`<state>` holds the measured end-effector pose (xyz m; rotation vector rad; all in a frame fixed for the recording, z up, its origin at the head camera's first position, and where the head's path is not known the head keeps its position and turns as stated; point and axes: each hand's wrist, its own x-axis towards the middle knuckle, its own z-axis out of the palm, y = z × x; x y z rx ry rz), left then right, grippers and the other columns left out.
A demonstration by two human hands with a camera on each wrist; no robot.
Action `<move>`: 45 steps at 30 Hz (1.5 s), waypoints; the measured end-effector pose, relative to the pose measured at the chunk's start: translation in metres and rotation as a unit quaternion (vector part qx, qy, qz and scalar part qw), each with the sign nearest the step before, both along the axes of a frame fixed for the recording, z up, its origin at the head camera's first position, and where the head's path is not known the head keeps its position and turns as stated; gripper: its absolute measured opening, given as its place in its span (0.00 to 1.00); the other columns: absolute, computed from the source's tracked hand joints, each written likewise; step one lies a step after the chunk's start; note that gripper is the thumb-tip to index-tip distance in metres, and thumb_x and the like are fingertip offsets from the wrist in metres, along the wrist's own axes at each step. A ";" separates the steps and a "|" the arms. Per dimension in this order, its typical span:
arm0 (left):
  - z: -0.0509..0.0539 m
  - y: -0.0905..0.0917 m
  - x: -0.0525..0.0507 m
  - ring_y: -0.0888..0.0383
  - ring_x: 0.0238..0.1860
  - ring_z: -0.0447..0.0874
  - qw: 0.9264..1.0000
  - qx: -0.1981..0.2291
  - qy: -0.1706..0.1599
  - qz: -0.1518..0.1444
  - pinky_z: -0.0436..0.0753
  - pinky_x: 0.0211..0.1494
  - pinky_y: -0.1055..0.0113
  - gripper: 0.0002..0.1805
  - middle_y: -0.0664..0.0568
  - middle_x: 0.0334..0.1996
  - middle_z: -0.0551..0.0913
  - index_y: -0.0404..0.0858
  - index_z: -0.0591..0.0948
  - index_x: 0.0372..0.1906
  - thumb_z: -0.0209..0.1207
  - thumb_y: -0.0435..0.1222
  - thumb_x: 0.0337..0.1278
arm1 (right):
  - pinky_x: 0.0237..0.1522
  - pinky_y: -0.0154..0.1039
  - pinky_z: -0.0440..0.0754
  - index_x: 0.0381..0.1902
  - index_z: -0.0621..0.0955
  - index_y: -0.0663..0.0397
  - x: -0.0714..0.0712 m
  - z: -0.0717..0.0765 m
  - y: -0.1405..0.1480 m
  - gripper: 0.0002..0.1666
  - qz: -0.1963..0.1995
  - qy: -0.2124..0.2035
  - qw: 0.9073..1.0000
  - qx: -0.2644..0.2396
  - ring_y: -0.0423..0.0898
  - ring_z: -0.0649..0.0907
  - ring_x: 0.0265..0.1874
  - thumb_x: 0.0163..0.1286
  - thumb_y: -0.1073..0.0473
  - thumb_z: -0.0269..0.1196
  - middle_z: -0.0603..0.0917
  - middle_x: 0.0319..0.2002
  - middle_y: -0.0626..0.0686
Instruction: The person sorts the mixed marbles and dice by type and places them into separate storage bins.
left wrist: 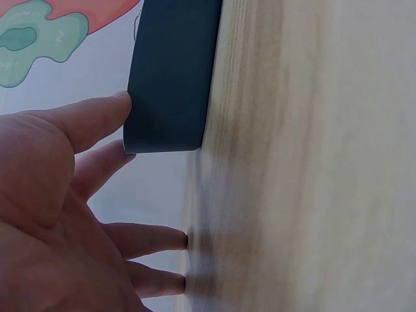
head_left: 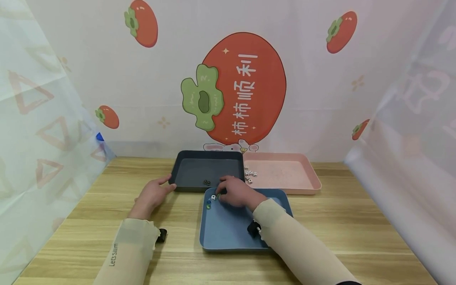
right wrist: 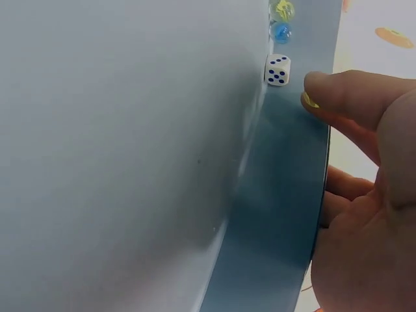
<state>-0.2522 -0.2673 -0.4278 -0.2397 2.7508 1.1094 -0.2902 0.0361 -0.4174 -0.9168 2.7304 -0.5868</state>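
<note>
My right hand (head_left: 235, 192) is over the far left part of the blue tray (head_left: 228, 237). Thumb and forefinger pinch a small marble (right wrist: 311, 101), mostly covered, with a yellow-green bit showing. Along the tray's wall beside it lie a white die (right wrist: 277, 70) with blue pips, a blue marble (right wrist: 281, 32) and a clear marble with a yellow swirl (right wrist: 283, 10). My left hand (head_left: 152, 194) has its fingers spread at the near left corner of the dark tray (left wrist: 172, 78). Its thumb and forefinger touch that corner, and two other fingertips rest on the table.
Two small dark marbles (head_left: 206, 182) lie near the front of the dark tray. On its right stands a pink tray (head_left: 281, 174) with several white dice (head_left: 250, 173) at its left side. Behind the wooden table (head_left: 171, 265) hangs a printed cloth (head_left: 306, 118).
</note>
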 end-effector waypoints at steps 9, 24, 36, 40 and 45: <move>0.000 -0.001 0.000 0.27 0.73 0.43 1.000 0.003 0.000 0.002 0.33 0.53 0.15 0.37 0.35 0.76 0.53 0.52 0.60 0.79 0.53 0.57 0.70 | 0.66 0.52 0.69 0.53 0.86 0.52 -0.009 0.009 0.005 0.13 -0.062 0.036 0.993 -0.096 0.54 0.68 0.69 0.72 0.59 0.64 0.69 0.71 0.54; 0.001 -0.001 -0.001 0.27 0.73 0.43 1.000 0.002 0.000 0.002 0.33 0.53 0.15 0.37 0.35 0.76 0.53 0.52 0.60 0.79 0.54 0.57 0.70 | 0.64 0.52 0.72 0.53 0.85 0.58 -0.037 0.033 0.037 0.14 -0.208 0.062 0.966 -0.138 0.55 0.69 0.67 0.72 0.60 0.63 0.74 0.66 0.56; -0.001 0.000 -0.001 0.27 0.73 0.43 1.000 0.004 0.001 0.001 0.32 0.53 0.15 0.37 0.35 0.76 0.53 0.52 0.60 0.79 0.54 0.56 0.70 | 0.64 0.52 0.72 0.57 0.84 0.58 -0.044 0.029 0.044 0.17 -0.224 0.045 0.963 -0.143 0.54 0.70 0.66 0.73 0.61 0.60 0.75 0.66 0.55; -0.001 -0.001 -0.001 0.28 0.73 0.43 1.000 0.006 0.001 0.002 0.32 0.54 0.15 0.36 0.35 0.76 0.53 0.52 0.60 0.79 0.54 0.56 0.71 | 0.64 0.53 0.71 0.61 0.82 0.56 -0.043 0.028 0.044 0.19 -0.232 0.054 0.960 -0.149 0.56 0.68 0.68 0.74 0.60 0.61 0.73 0.68 0.57; 0.001 -0.001 -0.001 0.27 0.73 0.43 1.000 0.004 0.000 0.003 0.32 0.53 0.15 0.37 0.35 0.76 0.53 0.52 0.60 0.78 0.54 0.56 0.71 | 0.64 0.52 0.72 0.64 0.80 0.53 -0.043 0.028 0.043 0.21 -0.243 0.062 0.954 -0.162 0.56 0.66 0.70 0.74 0.59 0.61 0.70 0.70 0.58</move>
